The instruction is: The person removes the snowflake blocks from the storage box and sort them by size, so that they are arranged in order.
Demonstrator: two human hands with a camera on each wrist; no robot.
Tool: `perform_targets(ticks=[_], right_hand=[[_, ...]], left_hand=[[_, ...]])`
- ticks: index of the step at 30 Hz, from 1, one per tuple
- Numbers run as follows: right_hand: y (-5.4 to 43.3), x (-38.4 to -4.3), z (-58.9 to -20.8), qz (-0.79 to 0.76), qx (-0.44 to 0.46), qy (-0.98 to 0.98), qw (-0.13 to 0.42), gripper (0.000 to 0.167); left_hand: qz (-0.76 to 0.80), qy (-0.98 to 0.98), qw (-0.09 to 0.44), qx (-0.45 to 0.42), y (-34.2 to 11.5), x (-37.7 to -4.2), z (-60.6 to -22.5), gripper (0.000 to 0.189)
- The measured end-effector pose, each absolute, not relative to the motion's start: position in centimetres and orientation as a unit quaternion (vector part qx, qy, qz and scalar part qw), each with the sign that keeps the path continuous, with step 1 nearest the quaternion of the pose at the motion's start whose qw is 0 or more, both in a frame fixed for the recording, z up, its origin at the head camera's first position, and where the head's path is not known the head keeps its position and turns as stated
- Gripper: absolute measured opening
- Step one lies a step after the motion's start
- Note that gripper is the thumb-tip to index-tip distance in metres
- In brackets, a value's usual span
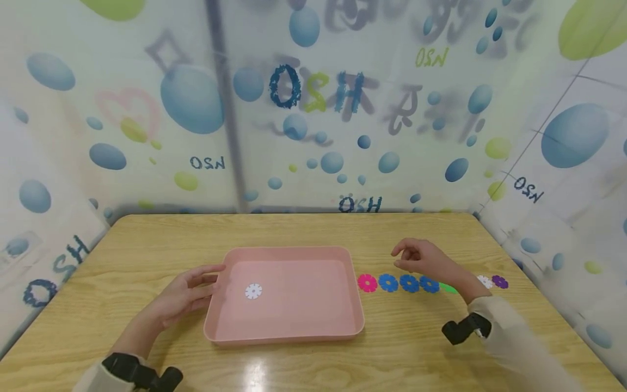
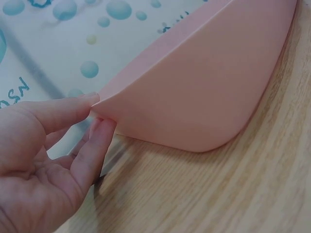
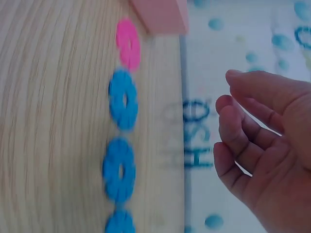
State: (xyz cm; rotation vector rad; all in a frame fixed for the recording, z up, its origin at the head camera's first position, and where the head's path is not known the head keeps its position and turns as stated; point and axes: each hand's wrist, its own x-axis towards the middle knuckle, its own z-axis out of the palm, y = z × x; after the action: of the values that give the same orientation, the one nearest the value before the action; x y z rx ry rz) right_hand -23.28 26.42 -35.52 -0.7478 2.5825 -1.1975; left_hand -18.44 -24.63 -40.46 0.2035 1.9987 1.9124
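Note:
A pink tray (image 1: 294, 332) lies on the table with one white flower-shaped disc (image 1: 253, 291) inside. My left hand (image 1: 183, 296) is at its left side. In the left wrist view, the fingertips of that hand (image 2: 48, 160) pinch the tray's rim (image 2: 160, 97) from above and below. My right hand (image 1: 423, 257), loosely bent and holding nothing, hovers above the row of discs to the right of the tray. That row has a pink disc (image 1: 367, 283), several blue discs (image 1: 388, 282), a green one (image 1: 448, 287) partly behind my wrist, a white one (image 1: 485, 281) and a purple one (image 1: 500, 282).
A wooden table (image 1: 161, 239) bears everything. Behind it and on both sides hang pale curtains (image 1: 313, 185) printed with blue and green dots. Black wrist straps (image 1: 467, 328) sit on both forearms.

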Motion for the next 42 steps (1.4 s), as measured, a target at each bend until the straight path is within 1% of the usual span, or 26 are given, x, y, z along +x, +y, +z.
perform_targets(ticks=[13,20,25,29,31,36,42], right_hand=[[15.9,-23.5,-34.5,-0.358,-0.356,0.853,0.133,0.015],[10.6,-24.0,-34.1,-0.326,-0.37,0.847,0.198,0.018],[7.5,-24.5,-34.3,-0.264,-0.37,0.862,0.226,0.019],[5.5,-24.7,-34.6,-0.271,-0.386,0.844,0.254,0.017],[4.5,-24.8,-34.8,-0.273,-0.399,0.835,0.26,0.017],[2.1,-25.3,-35.6,-0.256,-0.442,0.824,0.247,0.017],[0.5,-26.2,-36.9,-0.264,-0.417,0.829,0.262,0.017]], left_hand=[[0.673,0.711,0.185,0.078,-24.7,-18.6,-40.6,0.056],[0.679,0.703,0.194,0.079,-24.9,-18.9,-40.6,0.053],[0.68,0.702,0.196,0.078,-24.9,-18.8,-40.6,0.052],[0.682,0.7,0.197,0.079,-24.9,-18.8,-40.6,0.051],[0.682,0.699,0.198,0.079,-24.9,-18.7,-40.5,0.051],[0.682,0.701,0.197,0.073,-25.0,-18.6,-40.5,0.052],[0.685,0.698,0.196,0.079,-24.8,-18.6,-40.6,0.053]])
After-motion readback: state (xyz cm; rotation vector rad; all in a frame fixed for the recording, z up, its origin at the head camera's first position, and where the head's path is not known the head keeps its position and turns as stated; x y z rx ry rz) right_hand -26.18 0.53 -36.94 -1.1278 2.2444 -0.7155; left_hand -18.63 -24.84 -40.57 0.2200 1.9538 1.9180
